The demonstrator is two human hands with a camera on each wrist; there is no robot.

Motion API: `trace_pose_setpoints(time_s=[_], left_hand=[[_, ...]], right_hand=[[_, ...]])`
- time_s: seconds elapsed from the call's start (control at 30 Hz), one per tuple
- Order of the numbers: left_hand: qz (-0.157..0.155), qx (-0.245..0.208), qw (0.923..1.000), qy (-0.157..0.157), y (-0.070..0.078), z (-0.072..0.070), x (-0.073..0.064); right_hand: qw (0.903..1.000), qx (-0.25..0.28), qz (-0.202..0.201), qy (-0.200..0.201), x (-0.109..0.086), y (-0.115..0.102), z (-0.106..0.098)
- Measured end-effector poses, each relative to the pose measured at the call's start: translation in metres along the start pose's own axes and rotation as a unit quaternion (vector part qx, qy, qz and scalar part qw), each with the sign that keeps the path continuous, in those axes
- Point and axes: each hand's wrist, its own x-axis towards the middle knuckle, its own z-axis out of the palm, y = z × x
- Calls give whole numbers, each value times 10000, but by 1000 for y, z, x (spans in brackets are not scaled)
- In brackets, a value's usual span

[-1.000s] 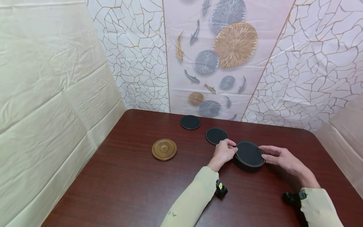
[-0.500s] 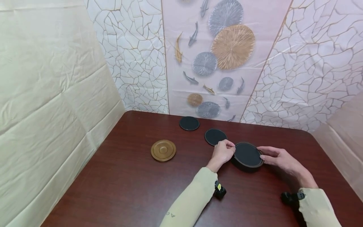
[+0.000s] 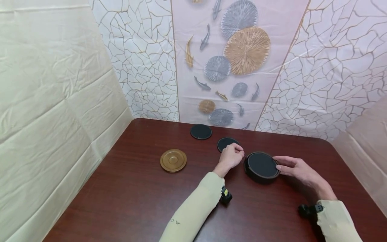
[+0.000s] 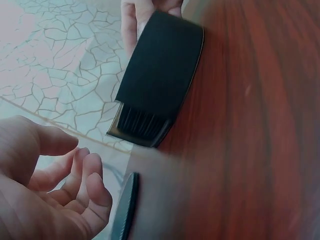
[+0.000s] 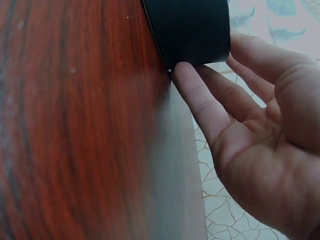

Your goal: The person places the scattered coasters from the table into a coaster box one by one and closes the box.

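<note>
A round black coaster holder [image 3: 257, 177] stands on the table, a black coaster [image 3: 262, 164] lying at its top. Through a slot in its side, the left wrist view shows the edges of stacked coasters [image 4: 144, 120]. My right hand [image 3: 303, 171] holds the holder's right side, thumb at the upper rim and fingers against the wall [image 5: 192, 35]. Just left of the holder, apart from it, my left hand [image 3: 230, 158] hovers with loosely bent fingers and nothing in them. Behind it a loose black coaster [image 3: 225, 143] is partly hidden.
Another black coaster [image 3: 201, 131] lies near the table's back edge. A golden-brown round disc with raised rings [image 3: 173, 161] rests to the left. The dark red wooden table [image 3: 136, 201] meets a patterned cloth wall [image 3: 145, 67] behind.
My left hand has let go of the holder's left edge and moved left, away from it. The top coaster now sits lower inside the rim. My right hand stays at the holder.
</note>
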Motion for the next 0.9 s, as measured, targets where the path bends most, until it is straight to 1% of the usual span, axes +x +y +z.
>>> trace_pose_setpoints(time_s=[0.3,0.57,0.83,0.9], left_hand=[[25,325,9994,-64,-1,-26,12],[39,458,9989,-58,-9,-49,21],[108,700,9975,62,-19,-75,39],[57,759,9970,122,-22,-82,43]], right_hand=[[9999,156,-48,-37,2,1,0],[9999,99,-3,-54,2,2,-1],[10000,86,21,-13,1,1,-2],[9999,116,43,-11,1,2,-2]])
